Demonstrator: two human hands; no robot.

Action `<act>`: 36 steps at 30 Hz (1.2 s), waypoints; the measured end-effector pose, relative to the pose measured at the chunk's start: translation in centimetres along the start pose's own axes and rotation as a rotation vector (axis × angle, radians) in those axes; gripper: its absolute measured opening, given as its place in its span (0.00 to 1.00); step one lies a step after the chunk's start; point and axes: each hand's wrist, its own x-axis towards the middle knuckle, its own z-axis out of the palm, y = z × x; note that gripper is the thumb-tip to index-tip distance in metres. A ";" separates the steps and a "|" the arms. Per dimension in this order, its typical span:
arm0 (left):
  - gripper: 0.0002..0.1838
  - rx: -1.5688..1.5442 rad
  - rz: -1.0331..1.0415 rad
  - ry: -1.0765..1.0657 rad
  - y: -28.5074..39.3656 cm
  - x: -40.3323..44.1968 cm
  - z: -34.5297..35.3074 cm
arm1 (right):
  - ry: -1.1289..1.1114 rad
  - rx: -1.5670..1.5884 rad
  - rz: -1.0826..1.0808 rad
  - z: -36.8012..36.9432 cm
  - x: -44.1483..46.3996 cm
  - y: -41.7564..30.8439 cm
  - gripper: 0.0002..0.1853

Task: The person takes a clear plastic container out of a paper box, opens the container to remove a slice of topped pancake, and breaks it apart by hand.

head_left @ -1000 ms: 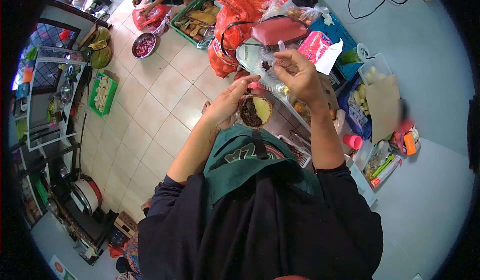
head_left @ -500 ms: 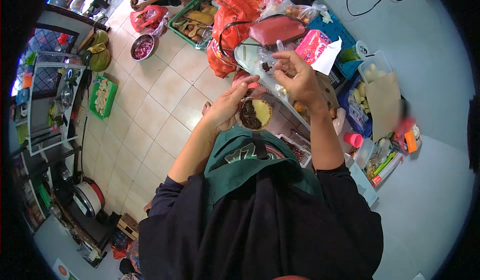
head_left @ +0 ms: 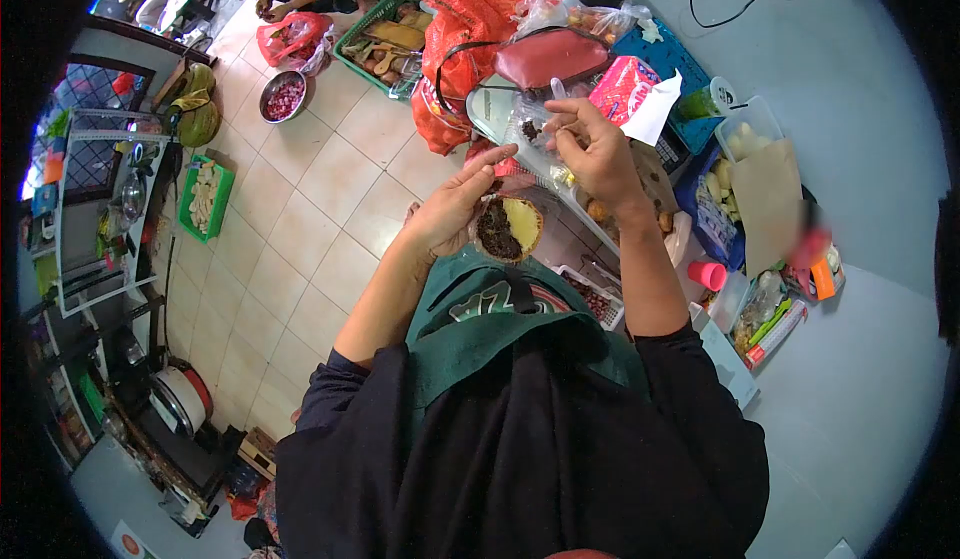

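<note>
My left hand (head_left: 450, 211) is at a small round bowl-like thing (head_left: 508, 229) with a brown rim, and seems to grip its left edge. Its inside is part yellow and part dark brown crumbly stuff; what it is I cannot make out. The left fingers point toward my right hand (head_left: 597, 154), which is raised with thumb and index finger apart and nothing visible between them. Just beyond the right fingertips is a clear plastic bag (head_left: 522, 119) with dark bits inside. A clear tray (head_left: 550, 171) lies below the hands.
Red plastic bags (head_left: 455, 54), a dark pink pouch (head_left: 552, 57) and a pink packet (head_left: 625, 89) lie ahead. A green crate (head_left: 350, 54), a metal bowl (head_left: 283, 96) of reddish pieces and a green basket (head_left: 205, 197) stand on the tiles. A person's hands (head_left: 268, 9) show at the top.
My right hand has tilted slightly, its thumb a little farther from the index finger. The left hand and the round thing have barely moved.
</note>
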 end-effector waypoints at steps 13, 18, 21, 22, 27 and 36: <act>0.22 0.062 0.047 0.062 -0.3 -0.2 0.6 | 0.061 -0.146 -0.045 0.6 -0.2 -0.9 0.24; 0.22 0.082 0.072 0.072 -0.8 0.1 -0.1 | 0.134 -0.217 -0.116 1.1 -0.5 -1.3 0.25; 0.23 0.110 0.098 0.081 -1.1 0.3 -0.5 | 0.193 -0.396 -0.251 1.0 -0.4 -1.4 0.24; 0.23 0.113 0.101 0.089 -1.2 0.3 -0.5 | 0.218 -0.471 -0.308 0.9 -0.4 -1.4 0.24; 0.24 0.210 0.144 0.138 -1.8 0.5 -1.3 | 0.275 -0.755 -0.443 0.8 -0.8 -1.5 0.21; 0.24 0.043 0.219 0.203 -0.7 0.5 -0.9 | 0.237 -0.652 -0.354 2.0 -2.7 -2.1 0.08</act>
